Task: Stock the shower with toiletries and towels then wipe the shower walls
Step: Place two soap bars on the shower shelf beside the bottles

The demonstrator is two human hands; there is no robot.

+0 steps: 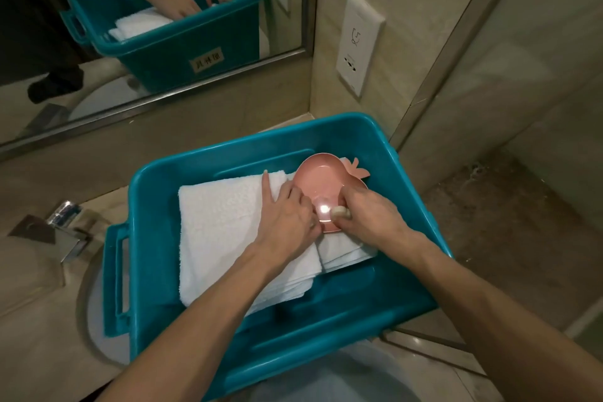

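**With both hands in the bin: pink dish gripped on top of the towels**

Where the forearms come in from the bottom edge, they cross the near wall of the teal bin (pixel 326 336), which sits on the counter (pixel 32 336), partly over the basin.

- Inside the bin: a large folded white towel (pixel 222 232) on the left, a smaller folded towel (pixel 342 254) just beside it on the right.
- Left hand (pixel 287 215): index finger straight, flat on the large towel. Other fingers bent against the left rim of the pink dish (pixel 321 183). Cannot tell if they actually grip it.
- Right hand (pixel 368 215): fingers clenched around the dish's near rim. A small pale thing sits under them, too unclear to identify.
- The dish is fruit-shaped with a leaf tab, lying on the towels toward the bin's far right, hollow side up.
- Left of the bin: chrome tap (pixel 62 225).
- Beyond the bin: white socket plate (pixel 359 42) on the tiled wall; mirror (pixel 32 42) shows the bin, the towels and both hands.
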